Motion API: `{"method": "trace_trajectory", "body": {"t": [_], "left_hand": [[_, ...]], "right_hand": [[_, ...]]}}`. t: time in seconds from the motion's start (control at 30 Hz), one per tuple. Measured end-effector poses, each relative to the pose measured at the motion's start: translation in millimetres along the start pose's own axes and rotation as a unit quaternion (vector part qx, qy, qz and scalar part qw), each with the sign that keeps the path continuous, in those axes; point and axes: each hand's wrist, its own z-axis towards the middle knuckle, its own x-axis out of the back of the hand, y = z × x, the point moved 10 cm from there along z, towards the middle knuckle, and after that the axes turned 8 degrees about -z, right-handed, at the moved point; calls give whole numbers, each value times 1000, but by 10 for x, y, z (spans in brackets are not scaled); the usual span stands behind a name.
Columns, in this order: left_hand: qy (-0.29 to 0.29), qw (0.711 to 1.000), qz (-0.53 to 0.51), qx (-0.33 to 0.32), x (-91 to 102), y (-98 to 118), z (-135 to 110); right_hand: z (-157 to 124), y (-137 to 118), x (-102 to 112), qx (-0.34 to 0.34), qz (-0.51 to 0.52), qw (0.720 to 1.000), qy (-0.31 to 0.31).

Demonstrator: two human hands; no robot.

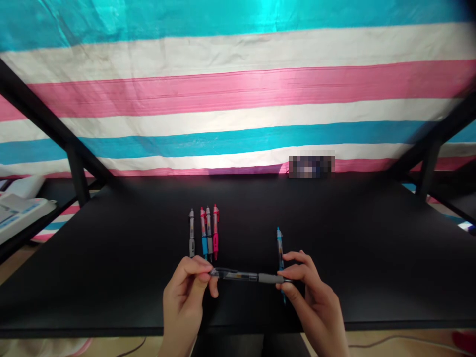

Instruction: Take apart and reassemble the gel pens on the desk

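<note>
A clear pen with a grey grip (243,275) is held level between both hands above the black table (353,248). My left hand (188,292) pinches its left end. My right hand (310,292) pinches the grey-grip end. Just beyond my left hand lies a row of several pens (204,233), pointing away from me, in grey, red, blue and pink. A single blue pen (279,245) lies on the table by my right hand, partly hidden behind my fingers.
A striped cloth (238,99) in cyan, white and pink hangs behind the table. Black frame bars (48,124) slant at both sides. A white device (18,210) sits at the far left edge. A blurred patch (311,165) marks the table's back edge.
</note>
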Motion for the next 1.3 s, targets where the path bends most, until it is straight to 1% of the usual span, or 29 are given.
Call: {"method": "trace_trajectory", "body": {"t": [0.33,0.53,0.83,0.97,1.1,1.2,1.3], "left_hand": [[-2,1000,-8,-28,-38,87,12],[-3,1000,4,-26,-34,66,0],[2,998,6,-62,-46,127,-64],[2,996,29,-83,-90,203,-92],[0,989,52,-138,-159,385,-102],[18,981,98,-169,-189,516,-104],[79,975,140,-156,-178,542,-108]], "right_hand": [[20,-52,-18,-5,33,999,-3],[50,-122,-18,11,34,999,-10],[51,-136,-8,21,29,999,0],[66,-174,26,46,17,999,6],[75,-168,13,72,-2,997,-8],[73,-121,13,57,-14,998,6],[61,-89,2,38,-13,999,21]]}}
